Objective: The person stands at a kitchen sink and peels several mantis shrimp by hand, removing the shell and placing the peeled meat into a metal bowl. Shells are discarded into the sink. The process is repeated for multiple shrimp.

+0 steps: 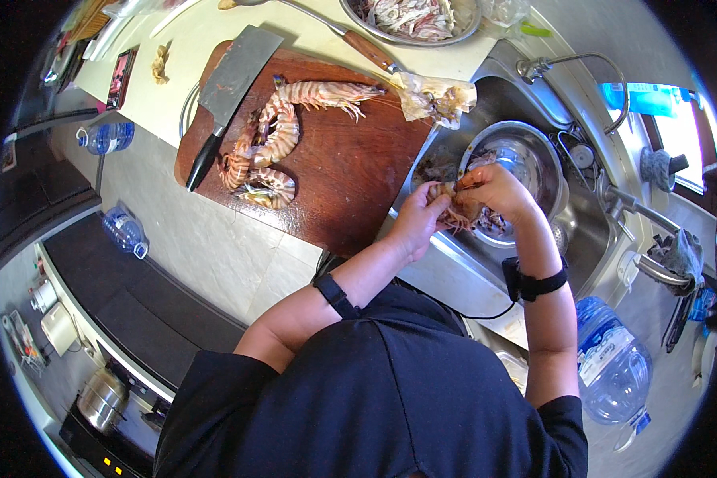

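My left hand [417, 222] grips a large striped prawn [463, 209] over the near edge of the sink. At the prawn's far side the fingers of my right hand [495, 190] pinch a part of it; which part, I cannot tell. Beneath both hands a metal bowl [557, 156] stands in the sink, with dark prawn scraps [491, 222] inside. To the left, several striped prawns [278, 134] lie on a wooden cutting board [358, 173]. A cleaver [239, 74] with a black handle rests across the board's left side.
A metal bowl of pale shredded food [415, 21] stands at the back. A wooden-handled utensil [370, 51] points towards a stained pale cloth or paper [439, 98] by the board's corner. The faucet [618, 89] arches over the sink's far right. A large plastic bottle [612, 364] stands at right.
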`<state>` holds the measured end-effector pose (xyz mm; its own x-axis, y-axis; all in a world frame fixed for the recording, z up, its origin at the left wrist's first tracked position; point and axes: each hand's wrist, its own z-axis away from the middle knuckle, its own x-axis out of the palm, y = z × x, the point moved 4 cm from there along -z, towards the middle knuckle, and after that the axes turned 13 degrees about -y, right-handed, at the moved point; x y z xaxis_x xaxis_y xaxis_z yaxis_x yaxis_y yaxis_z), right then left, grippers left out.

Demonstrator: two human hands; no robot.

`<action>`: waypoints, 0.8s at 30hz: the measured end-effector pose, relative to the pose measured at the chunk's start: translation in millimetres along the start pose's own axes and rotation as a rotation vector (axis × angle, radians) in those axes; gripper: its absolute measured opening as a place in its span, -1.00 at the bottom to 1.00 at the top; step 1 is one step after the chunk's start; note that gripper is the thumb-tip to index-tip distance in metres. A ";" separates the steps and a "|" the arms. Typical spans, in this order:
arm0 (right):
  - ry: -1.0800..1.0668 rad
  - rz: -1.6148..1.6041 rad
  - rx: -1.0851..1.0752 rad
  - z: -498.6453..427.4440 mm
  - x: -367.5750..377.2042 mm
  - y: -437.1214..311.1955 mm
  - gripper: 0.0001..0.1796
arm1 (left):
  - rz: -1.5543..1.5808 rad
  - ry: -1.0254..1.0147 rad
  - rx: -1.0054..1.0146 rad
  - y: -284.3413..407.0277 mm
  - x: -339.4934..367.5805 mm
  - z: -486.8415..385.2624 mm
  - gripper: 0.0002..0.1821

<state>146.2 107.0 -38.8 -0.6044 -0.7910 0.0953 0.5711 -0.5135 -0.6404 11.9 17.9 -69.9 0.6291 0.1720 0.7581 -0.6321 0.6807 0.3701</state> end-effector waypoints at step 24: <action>0.399 -0.290 -0.045 -4.7 12.6 14.8 -0.72 | 0.072 -0.065 -0.037 -6.3 -0.3 -2.1 -0.67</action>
<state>144.5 91.0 -50.6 -0.9054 -0.4242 -0.0190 0.3286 -0.6716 -0.6641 16.6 15.0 -73.5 0.5512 0.1751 0.8158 -0.6565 0.6945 0.2945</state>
